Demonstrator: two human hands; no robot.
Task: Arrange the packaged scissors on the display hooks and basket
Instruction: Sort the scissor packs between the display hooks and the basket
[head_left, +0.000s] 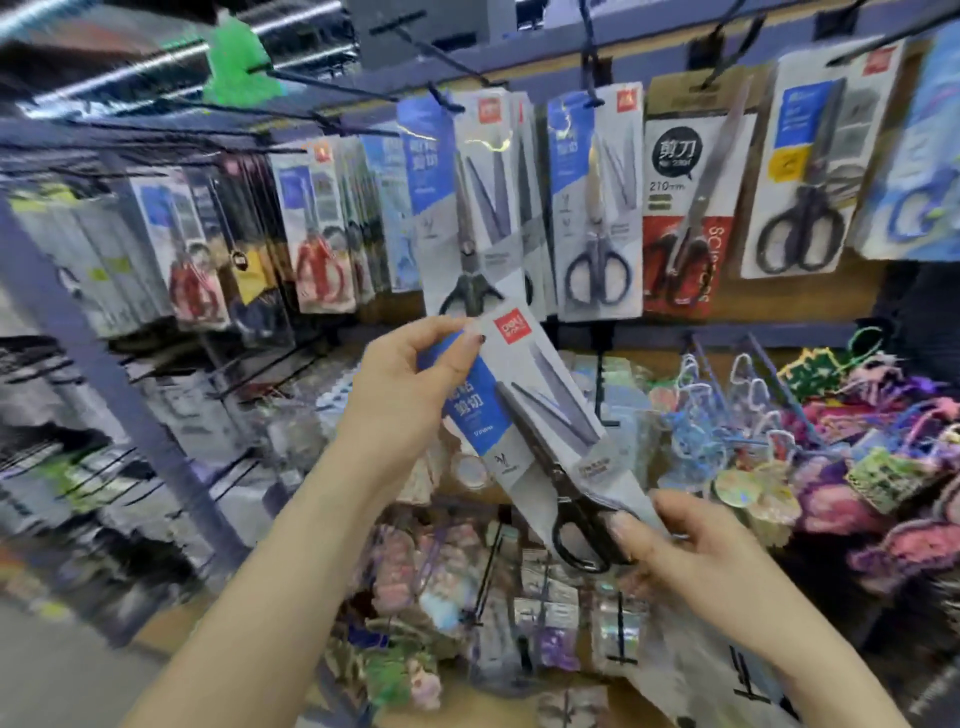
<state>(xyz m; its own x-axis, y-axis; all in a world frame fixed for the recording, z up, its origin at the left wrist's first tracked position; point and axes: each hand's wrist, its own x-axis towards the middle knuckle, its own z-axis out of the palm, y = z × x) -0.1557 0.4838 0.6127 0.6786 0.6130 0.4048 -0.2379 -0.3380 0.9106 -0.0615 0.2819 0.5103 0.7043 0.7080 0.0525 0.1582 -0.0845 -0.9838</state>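
The pack (540, 410) is hanging in mid-air before the display, its long axis slanting from upper left to lower right. The left hand (410, 395) is gripping its top end, just below the matching hung packs (467, 208) and nearer their hook (441, 96). The right hand (691, 545) is pinching the handle end.

Black wire hooks (447, 101) across a rack, scissors packs (597, 208) hanging in rows, a red-and-black pack (680, 223) among blue ones, lower hooks (774, 376) bearing colourful trinkets (831, 499)
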